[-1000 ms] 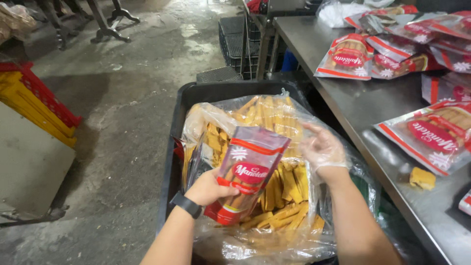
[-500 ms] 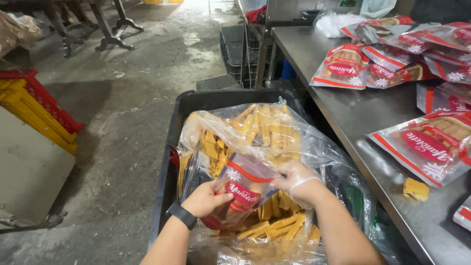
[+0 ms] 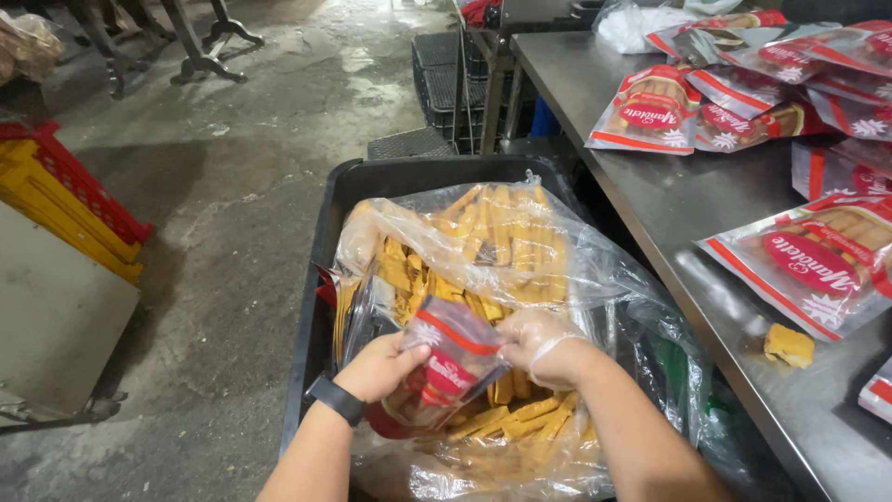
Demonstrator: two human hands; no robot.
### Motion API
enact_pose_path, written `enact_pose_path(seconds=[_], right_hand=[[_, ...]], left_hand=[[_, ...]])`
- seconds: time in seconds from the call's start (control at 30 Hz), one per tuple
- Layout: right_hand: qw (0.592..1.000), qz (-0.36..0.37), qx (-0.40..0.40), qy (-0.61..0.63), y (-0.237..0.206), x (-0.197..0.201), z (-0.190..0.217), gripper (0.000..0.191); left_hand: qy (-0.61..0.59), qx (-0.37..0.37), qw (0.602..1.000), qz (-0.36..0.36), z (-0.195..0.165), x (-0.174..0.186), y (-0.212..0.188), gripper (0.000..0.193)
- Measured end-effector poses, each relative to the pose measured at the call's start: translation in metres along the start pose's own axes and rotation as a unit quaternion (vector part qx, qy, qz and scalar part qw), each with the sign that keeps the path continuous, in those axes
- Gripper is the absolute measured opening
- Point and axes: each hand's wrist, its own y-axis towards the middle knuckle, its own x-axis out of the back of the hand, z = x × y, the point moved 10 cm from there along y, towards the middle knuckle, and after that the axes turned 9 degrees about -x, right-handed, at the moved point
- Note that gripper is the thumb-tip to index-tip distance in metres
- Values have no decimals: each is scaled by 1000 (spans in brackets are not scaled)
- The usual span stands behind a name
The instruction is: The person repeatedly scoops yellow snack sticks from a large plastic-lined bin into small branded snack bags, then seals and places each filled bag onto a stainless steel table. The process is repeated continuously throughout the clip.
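Head view, looking down. Left hand (image 3: 381, 365), black band at the wrist, and right hand (image 3: 537, 344), in a thin clear glove, both pinch the top edge of a red-and-clear pouch (image 3: 437, 376), one at each side of its mouth; fingers pressed on the film, not spread. Pouch sits low over the liner bag (image 3: 576, 270), tilted toward the person, its lower part partly hidden by the left hand. To do the step well, judged from the pose: keep the mouth pulled wide w/ both pinches, hold the pouch just above the sticks so none drop outside, and keep the glove side on the food. Containers: black crate (image 3: 321, 270) on the floor holds the clear liner bag, which is heaped w/ long yellow-brown biscuit sticks (image 3: 506, 237); the liner is open at the near side and folded over the far pile. What the pouch holds at this point cannot be told thru the print. Steel table (image 3: 669, 204) at right carries filled pouches (image 3: 650, 107) of the same kind lying flat, approx. a dozen, and one loose biscuit piece (image 3: 788, 345) near its edge. Red and yellow crates (image 3: 65, 200) stand well apart at left.
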Motion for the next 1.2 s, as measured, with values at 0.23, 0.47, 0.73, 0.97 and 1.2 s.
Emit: enact_pose_path(seconds=[0.23, 0.47, 0.73, 0.97, 1.2], right_hand=[[998, -15, 27, 48, 1, 3, 3, 22], [992, 43, 5, 119, -4, -14, 0, 28], [991, 11, 6, 136, 10, -16, -5, 35], [998, -12, 10, 68, 9, -17, -6, 32], [997, 18, 3, 73, 5, -16, 3, 27]], left_hand=[[11, -45, 997, -59, -7, 26, 1, 32], [-22, -36, 997, -67, -4, 25, 2, 35], [41, -34, 997, -63, -8, 24, 0, 36], [37, -39, 998, -39, -12, 14, -2, 36], [73, -28, 996, -35, -12, 12, -3, 36]])
